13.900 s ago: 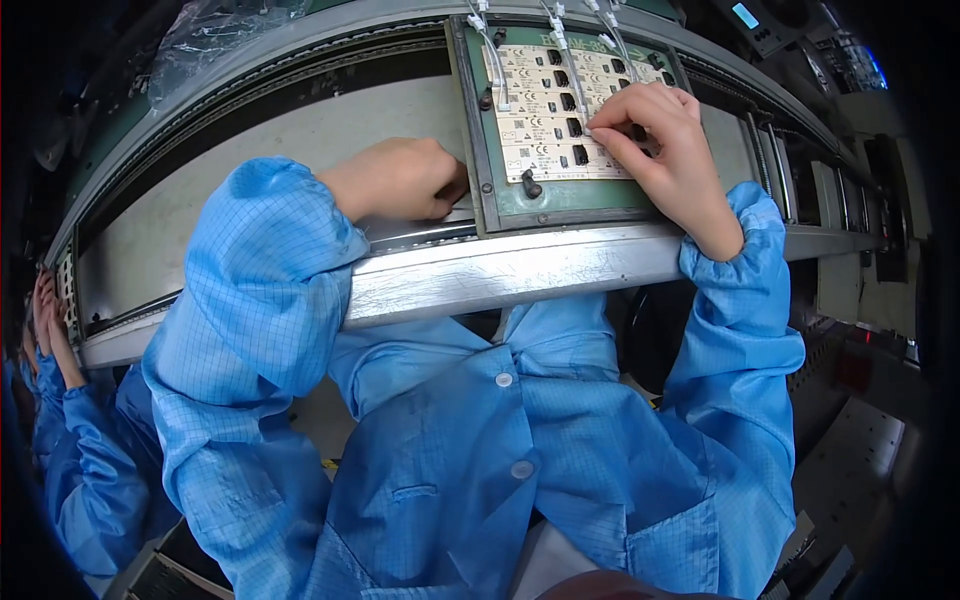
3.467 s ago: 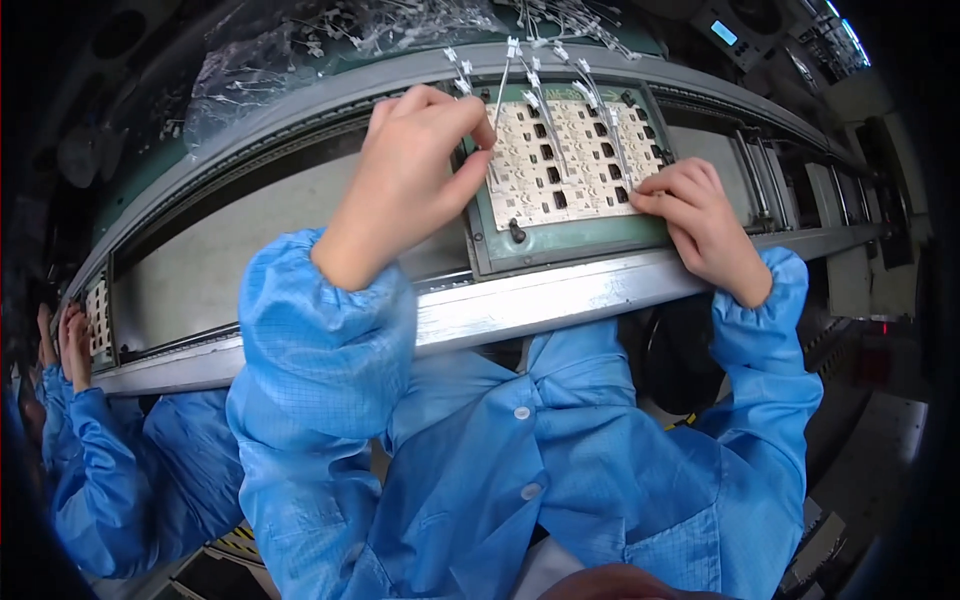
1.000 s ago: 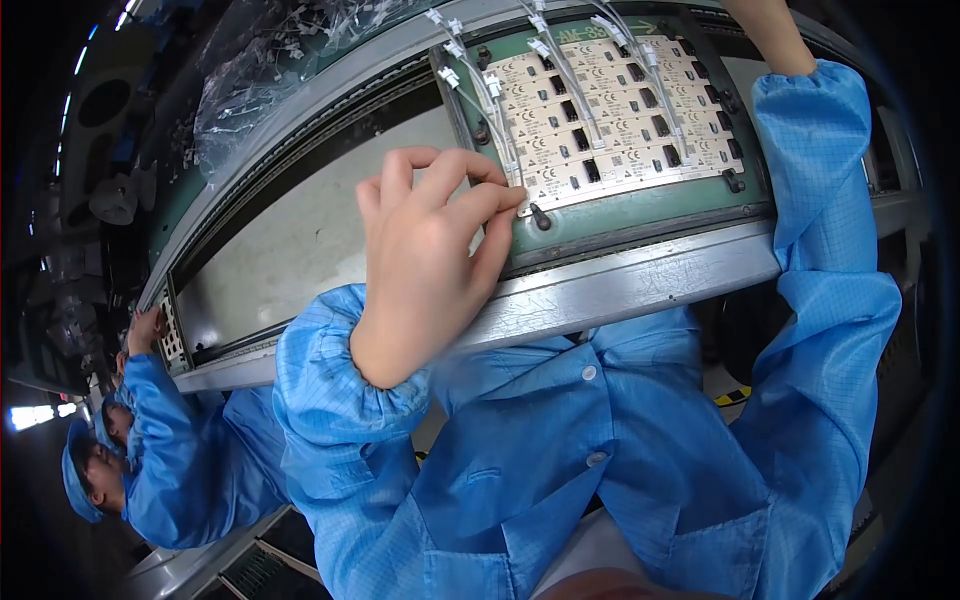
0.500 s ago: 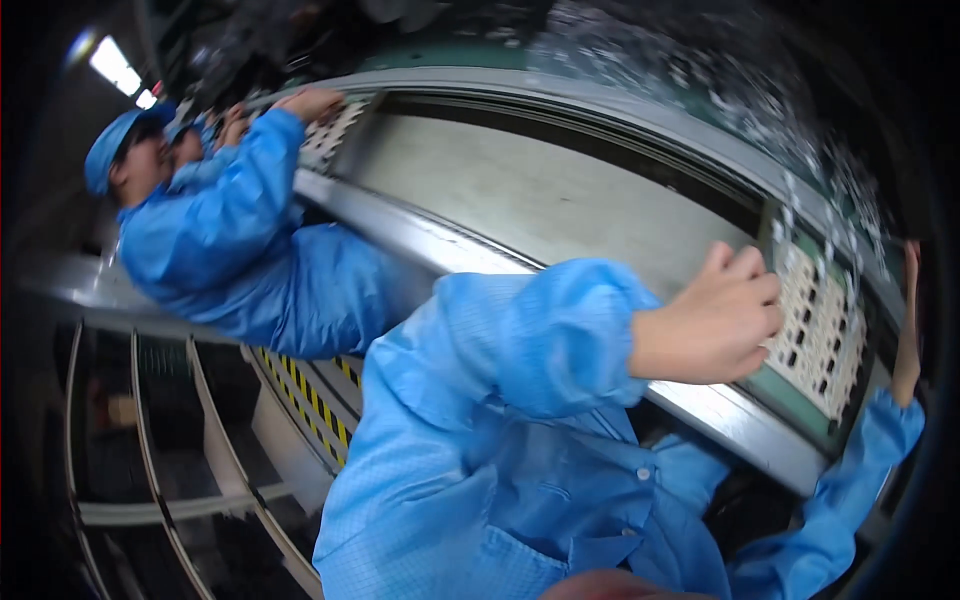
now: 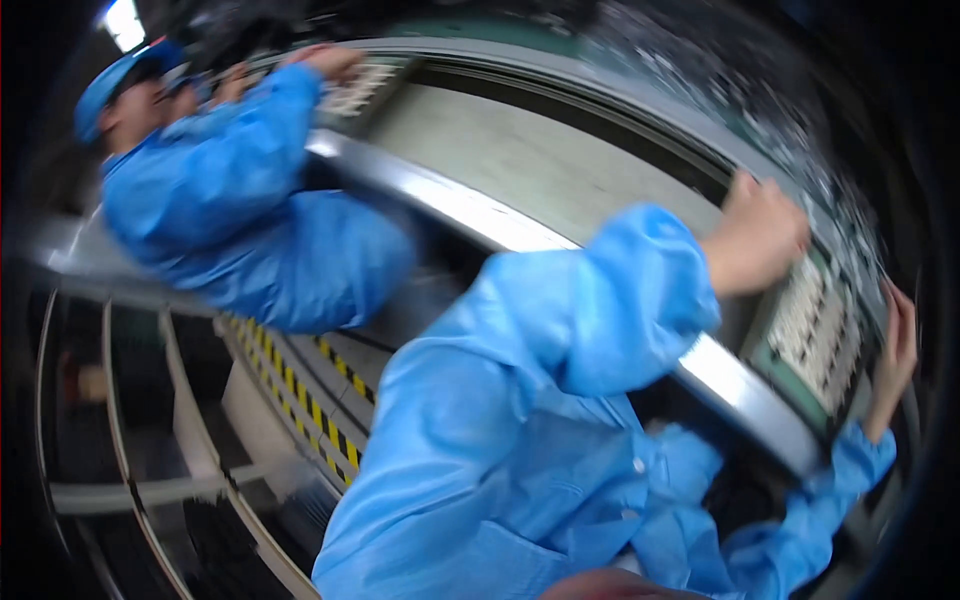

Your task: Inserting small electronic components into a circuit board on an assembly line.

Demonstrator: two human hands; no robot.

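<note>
Leaning over the conveyor line, we keep our left hand (image 5: 762, 235) curled at the near corner of the green fixture tray (image 5: 790, 375), its fingers bunched loosely together against the tray's upper edge; motion blur keeps us from telling whether that grip pinches anything. Our right hand (image 5: 897, 345) stands at the tray's far side with fingers straight and spread, the palm beside the tray's edge and closing on nothing we can make out. Between our two hands lies the pale circuit panel (image 5: 818, 325), seated in the tray with its rows of small cut-outs facing up. The tray sits on the grey conveyor bed (image 5: 545, 165), just behind the bright metal rail (image 5: 470, 215) that runs along the line's front. Our blue sleeve (image 5: 610, 300) crosses that rail to reach the tray. Farther down the line, on our left, a co-worker (image 5: 235, 215) in a matching blue coat and blue cap (image 5: 115, 80) has hands on a second pale panel (image 5: 362, 88). Yellow-and-black hazard striping (image 5: 300, 395) marks the frame below the rail.
</note>
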